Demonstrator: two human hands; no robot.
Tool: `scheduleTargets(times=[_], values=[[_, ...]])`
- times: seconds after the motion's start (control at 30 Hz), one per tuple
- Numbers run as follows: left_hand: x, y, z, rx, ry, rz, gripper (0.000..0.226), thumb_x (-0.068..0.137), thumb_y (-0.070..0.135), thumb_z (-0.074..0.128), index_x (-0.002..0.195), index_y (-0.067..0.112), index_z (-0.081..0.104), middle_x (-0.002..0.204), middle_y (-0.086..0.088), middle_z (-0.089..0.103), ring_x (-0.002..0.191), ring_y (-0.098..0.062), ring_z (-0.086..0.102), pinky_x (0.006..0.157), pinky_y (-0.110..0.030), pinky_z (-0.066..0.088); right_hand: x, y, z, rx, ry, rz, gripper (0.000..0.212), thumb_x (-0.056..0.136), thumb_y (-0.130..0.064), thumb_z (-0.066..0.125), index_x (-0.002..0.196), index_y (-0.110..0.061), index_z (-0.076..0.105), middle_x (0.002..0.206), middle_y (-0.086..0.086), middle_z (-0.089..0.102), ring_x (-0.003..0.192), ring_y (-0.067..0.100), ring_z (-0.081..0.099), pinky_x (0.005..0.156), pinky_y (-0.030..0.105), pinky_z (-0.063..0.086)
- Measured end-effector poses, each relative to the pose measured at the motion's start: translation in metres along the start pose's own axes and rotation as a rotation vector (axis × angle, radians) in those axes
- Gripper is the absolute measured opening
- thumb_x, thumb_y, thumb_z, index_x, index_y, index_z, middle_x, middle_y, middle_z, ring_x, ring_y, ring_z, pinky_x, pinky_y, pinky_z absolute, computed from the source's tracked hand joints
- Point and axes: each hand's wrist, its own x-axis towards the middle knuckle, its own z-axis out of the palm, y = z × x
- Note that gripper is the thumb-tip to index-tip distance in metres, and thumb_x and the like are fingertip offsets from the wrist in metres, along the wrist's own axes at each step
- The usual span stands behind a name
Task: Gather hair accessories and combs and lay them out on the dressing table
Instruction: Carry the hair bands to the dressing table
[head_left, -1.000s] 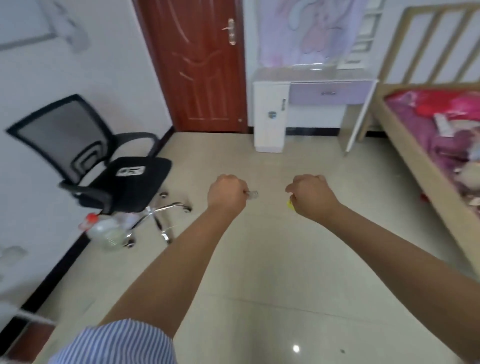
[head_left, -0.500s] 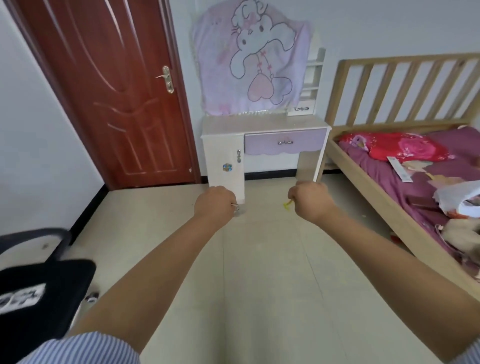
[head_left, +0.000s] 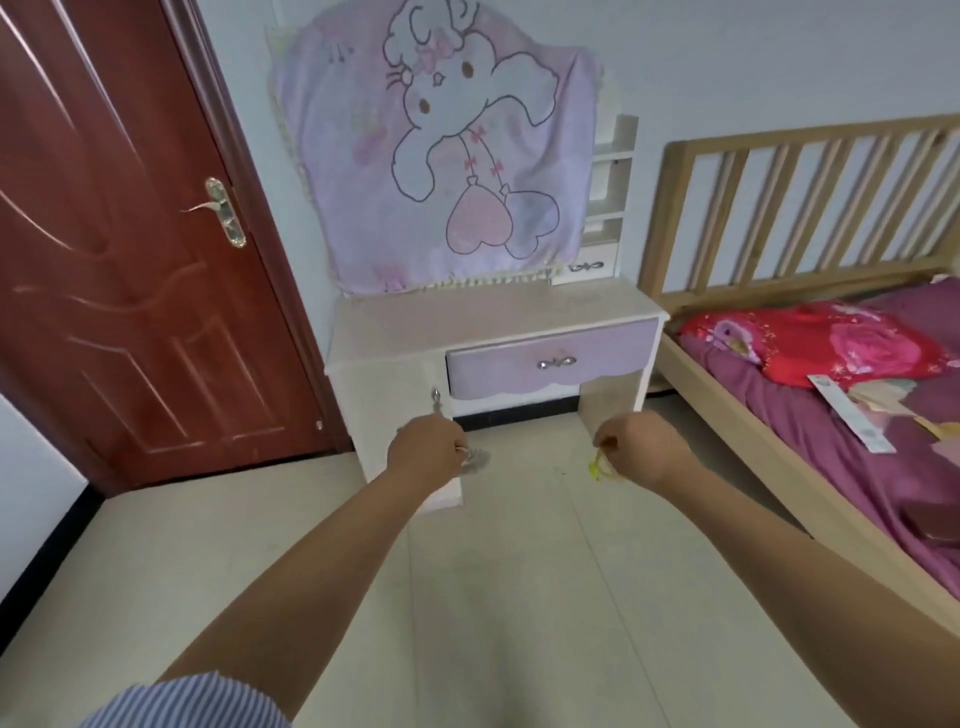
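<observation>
Both fists are curled closed, the left hand (head_left: 426, 451) pinching a small silvery accessory (head_left: 475, 460) and the right hand (head_left: 641, 451) a yellow-green one (head_left: 597, 467), so this looks like the carrying step, next laying them on the bare tabletop (head_left: 467, 317) above its shut drawer (head_left: 553, 364).

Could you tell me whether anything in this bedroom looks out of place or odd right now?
The lilac cartoon-print cloth draped above the white dressing table hangs askew and hides whatever is behind it. Loose papers and a long printed card lie scattered on the purple bedspread. Nothing looks spilled or broken.
</observation>
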Motion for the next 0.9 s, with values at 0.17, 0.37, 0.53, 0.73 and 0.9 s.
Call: scheduleTargets(times=[0.17, 0.37, 0.53, 0.73, 0.9], values=[[0.134, -0.032, -0.019, 0.010, -0.044, -0.057, 0.022, 0.089, 0.017, 0.053, 0.097, 0.007, 0.070, 0.103, -0.014, 0.070, 0.090, -0.026, 0.063, 0.074, -0.032, 0.050, 0.145, 0.008, -0.005, 0.107, -0.047, -0.022, 0.028, 0.088, -0.003, 0.048, 0.106, -0.008, 0.069, 0.117, 0.007, 0.069, 0.109, 0.021, 0.059, 0.091, 0.025, 0.045], [0.279, -0.114, -0.025, 0.091, -0.040, -0.102, 0.022, 0.091, 0.015, 0.049, 0.098, 0.006, 0.068, 0.100, -0.012, 0.069, 0.096, -0.026, 0.062, 0.076, -0.033, 0.049, 0.320, -0.024, 0.015, 0.217, -0.136, -0.070, 0.028, 0.087, 0.003, 0.049, 0.106, -0.004, 0.068, 0.117, 0.011, 0.068, 0.112, 0.023, 0.058, 0.090, 0.018, 0.038], [0.409, -0.199, -0.016, 0.096, -0.129, -0.195, 0.043, 0.090, 0.042, 0.052, 0.085, 0.002, 0.067, 0.058, -0.001, 0.045, 0.084, -0.028, 0.061, 0.061, -0.027, 0.036, 0.477, -0.070, 0.057, 0.251, -0.257, -0.084, 0.023, 0.082, 0.008, 0.052, 0.098, 0.006, 0.068, 0.111, 0.021, 0.068, 0.104, 0.032, 0.063, 0.079, 0.027, 0.051], [0.529, -0.280, 0.011, 0.015, -0.107, -0.325, 0.038, 0.092, 0.036, 0.049, 0.100, 0.003, 0.066, 0.107, -0.018, 0.060, 0.098, -0.032, 0.058, 0.082, -0.037, 0.049, 0.625, -0.135, 0.120, 0.198, -0.386, -0.122, 0.027, 0.083, 0.002, 0.049, 0.100, -0.005, 0.068, 0.116, 0.013, 0.067, 0.111, 0.026, 0.058, 0.094, 0.029, 0.047], [0.572, -0.318, 0.041, 0.137, 0.108, -0.354, 0.021, 0.092, 0.010, 0.048, 0.098, -0.001, 0.064, 0.104, -0.021, 0.058, 0.092, -0.037, 0.058, 0.071, -0.040, 0.050, 0.684, -0.163, 0.157, 0.336, -0.154, -0.146, 0.026, 0.082, 0.003, 0.049, 0.096, -0.006, 0.070, 0.106, 0.012, 0.071, 0.104, 0.030, 0.058, 0.086, 0.028, 0.047]])
